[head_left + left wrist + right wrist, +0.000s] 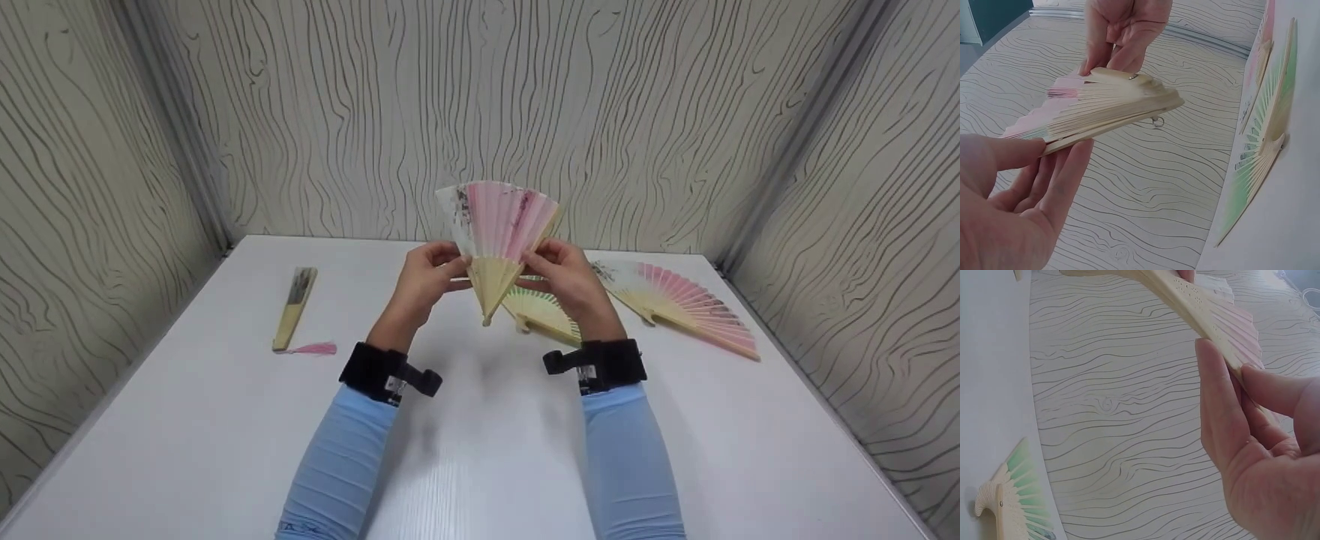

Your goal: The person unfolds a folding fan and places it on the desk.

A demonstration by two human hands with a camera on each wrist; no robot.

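Person's light-blue-sleeved left forearm (334, 465) and right forearm (634, 465) stretched forward, black bands (367, 367) around both wrists (390, 334), bare left grip (421, 279) and bare right grip (571, 280) raised at nearly equal height, facing each other, each pinching between thumb (1022, 153) and fingers (1067, 183)

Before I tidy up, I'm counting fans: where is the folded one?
In the head view, the folded fan lies on the table, left of the left hand.

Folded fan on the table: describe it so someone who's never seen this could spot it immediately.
On the white table, look left of the person's left hand, where a slim fan lies. A pink tassel trails from its near end. It alone is folded shut; the held fan, green fan and rightmost fan are at least partly spread.
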